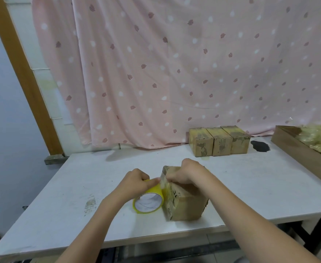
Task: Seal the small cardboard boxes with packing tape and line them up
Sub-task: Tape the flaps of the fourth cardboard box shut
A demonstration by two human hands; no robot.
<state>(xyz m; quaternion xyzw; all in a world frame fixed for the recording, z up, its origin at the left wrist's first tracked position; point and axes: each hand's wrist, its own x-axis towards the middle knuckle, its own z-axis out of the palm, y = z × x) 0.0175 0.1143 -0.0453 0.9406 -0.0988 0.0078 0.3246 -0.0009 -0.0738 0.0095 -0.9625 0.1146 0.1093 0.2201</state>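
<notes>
Hanging behind the far edge of the tabletop point(65, 188), a pink curtain point(174, 69) printed with white and dark red leaves fills the background, with a brown wooden door frame point(21, 73) to its left. The white tabletop carries every other item. At the far right corner lies a large open cardboard tray point(296, 149) holding pale yellowish packing material point(320, 137). Along the far edge, just left of the tray and of a dark stain point(260, 146), three sealed small cardboard boxes point(219, 142) stand in a row, their sides touching. Near the middle of the near edge rests a fourth cardboard box point(186, 204), its left face marked with torn, worn patches. The right hand point(186, 172) rests on top of this box, fingers curled at its upper left edge, where they pinch a clear strip of tape point(163, 182). The left hand point(137, 181) grips the top of a yellow roll of packing tape point(149, 201), which stands on its edge on the tabletop just beside the box's left face, its open core facing the near edge. The strip runs from the roll up to the box's upper left edge, between the two hands.
</notes>
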